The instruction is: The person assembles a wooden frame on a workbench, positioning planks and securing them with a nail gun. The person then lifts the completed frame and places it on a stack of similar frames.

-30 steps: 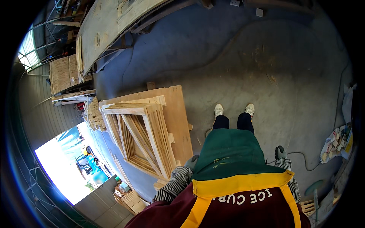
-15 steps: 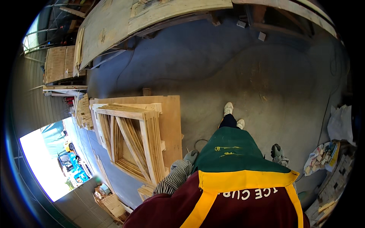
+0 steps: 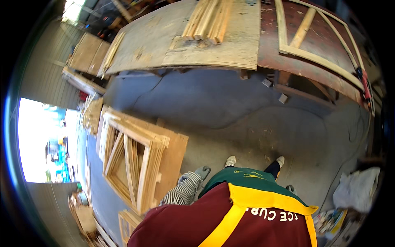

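My left hand (image 3: 202, 171), in a grey glove with a striped sleeve above it, hangs beside my green apron (image 3: 236, 177). Its fingers are loosely curled, and nothing shows in them. My right hand (image 3: 291, 189), also gloved, is low at the apron's other side; the apron hides most of it and its fingers are not clear. Nearest to my left hand is a stack of wooden frames (image 3: 144, 177) with slanted braces, resting on a brown plywood sheet (image 3: 176, 150). Neither hand touches the stack.
Ahead runs a long plywood-topped workbench (image 3: 144, 45) with loose wood strips (image 3: 201, 31) on it. A braced wooden frame (image 3: 312, 59) lies on the reddish tabletop (image 3: 269, 49) to its right. A cable crosses the floor. A white sack (image 3: 356, 189) stands at right.
My view has turned and moved toward the workbench, so its top, the wood strips and the braced frame now show. My feet have stepped, and my right hand has sunk mostly behind the apron.
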{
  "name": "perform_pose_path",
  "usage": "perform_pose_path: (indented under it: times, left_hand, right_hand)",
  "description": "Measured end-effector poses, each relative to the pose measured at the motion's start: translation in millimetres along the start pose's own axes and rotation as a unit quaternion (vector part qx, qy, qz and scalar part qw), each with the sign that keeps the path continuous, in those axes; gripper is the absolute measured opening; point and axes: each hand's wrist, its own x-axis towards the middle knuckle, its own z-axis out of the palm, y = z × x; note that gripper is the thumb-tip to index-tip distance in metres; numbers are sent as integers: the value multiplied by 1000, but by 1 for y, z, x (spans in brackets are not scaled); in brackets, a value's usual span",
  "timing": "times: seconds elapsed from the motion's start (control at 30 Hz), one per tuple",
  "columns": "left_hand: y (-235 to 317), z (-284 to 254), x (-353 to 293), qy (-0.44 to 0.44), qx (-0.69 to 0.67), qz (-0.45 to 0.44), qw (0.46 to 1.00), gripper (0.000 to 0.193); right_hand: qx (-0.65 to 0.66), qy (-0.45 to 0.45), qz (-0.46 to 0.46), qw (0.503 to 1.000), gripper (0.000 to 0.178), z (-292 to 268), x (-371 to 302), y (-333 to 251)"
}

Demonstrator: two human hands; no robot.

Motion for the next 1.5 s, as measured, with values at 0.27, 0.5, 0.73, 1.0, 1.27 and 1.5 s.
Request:
perform_pose_path:
  times: [0.27,0.5,0.73,1.0,1.27,1.5]
  left_hand:
    - [140,129,-34,-56,-89,-17,994,38]
    - [208,162,-80,-12,-112,-68,991,36]
    - [216,236,-76,67,-84,-81,991,39]
    - [340,290,-110,71,-165,-147,973,44]
    - [453,435,-174,51,-258,-212,941,46]
    - [479,444,-198,38,-226,-212,950,42]
  right_hand:
    - [1,12,58,998,12,-229,104,9]
    - [163,-1,45,986,11,-368,192,-63]
    - [-108,40,-267,957,23,-321,271,-71]
    - [-214,-41,-123,968,24,-421,257,-40]
    - [-199,-101,-83,971,23,-533,296,-83]
    - [-202,-124,-74,969,22,-571,305,-102]
